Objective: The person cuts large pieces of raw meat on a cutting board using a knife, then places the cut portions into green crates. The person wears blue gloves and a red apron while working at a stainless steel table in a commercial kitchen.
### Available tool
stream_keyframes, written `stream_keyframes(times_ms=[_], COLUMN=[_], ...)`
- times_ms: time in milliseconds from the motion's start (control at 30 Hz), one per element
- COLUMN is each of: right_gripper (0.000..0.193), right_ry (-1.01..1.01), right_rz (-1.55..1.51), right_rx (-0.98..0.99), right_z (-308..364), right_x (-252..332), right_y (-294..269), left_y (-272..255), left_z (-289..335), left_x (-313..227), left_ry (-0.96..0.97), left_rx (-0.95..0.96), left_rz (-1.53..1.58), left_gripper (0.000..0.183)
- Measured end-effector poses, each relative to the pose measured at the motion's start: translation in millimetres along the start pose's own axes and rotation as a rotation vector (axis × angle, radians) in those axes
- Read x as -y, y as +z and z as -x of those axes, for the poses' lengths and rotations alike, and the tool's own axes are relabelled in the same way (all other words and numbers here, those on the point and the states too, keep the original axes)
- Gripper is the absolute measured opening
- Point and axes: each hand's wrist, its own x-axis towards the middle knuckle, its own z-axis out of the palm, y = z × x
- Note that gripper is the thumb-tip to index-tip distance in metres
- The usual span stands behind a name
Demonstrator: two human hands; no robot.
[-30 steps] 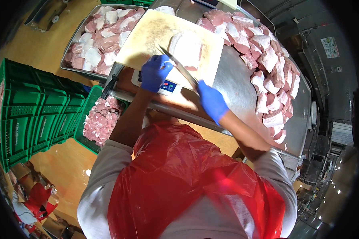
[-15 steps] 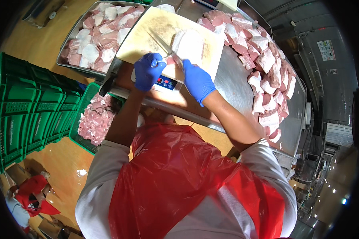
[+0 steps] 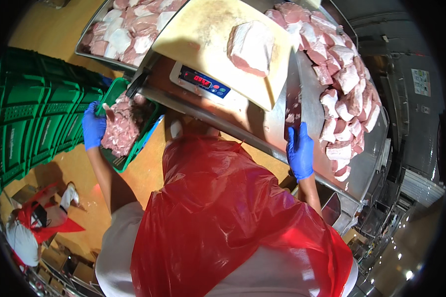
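Observation:
A pale block of raw meat [image 3: 251,48] with a white fat layer lies alone on the cream cutting board [image 3: 198,37]. Off to the right of the board, my right hand [image 3: 301,152], in a blue glove, is closed around a knife [image 3: 293,96]; its handle is mostly hidden, and the blade points away from me with small meat bits on it. My left hand [image 3: 94,127], also blue-gloved, is at the left side of a green crate [image 3: 153,116] with its fingers apart. Pink meat trimmings [image 3: 120,126] fill that crate, right beside the fingers.
A digital scale [image 3: 203,81] with a lit red display sits under the board's near edge. Cut meat pieces [image 3: 344,84] are heaped along the right of the steel table [image 3: 267,133]. A metal tub [image 3: 109,62] holds more meat. Green crates [image 3: 39,119] stand stacked left; another person [image 3: 34,222] is beyond.
Both hands have left the meat on the board. My left hand has swung down left to the trimmings crate; my right hand has drawn the knife rightward. The scale display has come into view.

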Motion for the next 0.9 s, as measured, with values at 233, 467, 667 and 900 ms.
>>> stream_keyframes(times_ms=[233, 467, 667, 900], right_gripper=[0.017, 0.015, 0.018, 0.027], right_ry=[0.047, 0.039, 0.243, 0.291], right_rz=[-0.191, -0.272, -0.298, -0.345], right_rx=[-0.242, -0.300, -0.274, -0.235], right_z=[-56.1, -66.4, -7.0, -3.8], right_x=[-11.0, -8.6, -64.3, -83.9], right_y=[12.3, -7.6, 22.1, 25.4], left_y=[-17.9, 108.2, 57.2, 8.5], left_z=[-80.1, -122.0, -75.1, -57.3], left_x=[-237.1, -289.9, -234.8, -71.3], left_ry=[0.415, 0.978, 0.447, 0.153], left_rx=[-0.098, -0.209, -0.224, 0.133], left_rz=[0.249, 0.130, 0.058, -0.454], left_gripper=[0.039, 0.010, 0.012, 0.050])
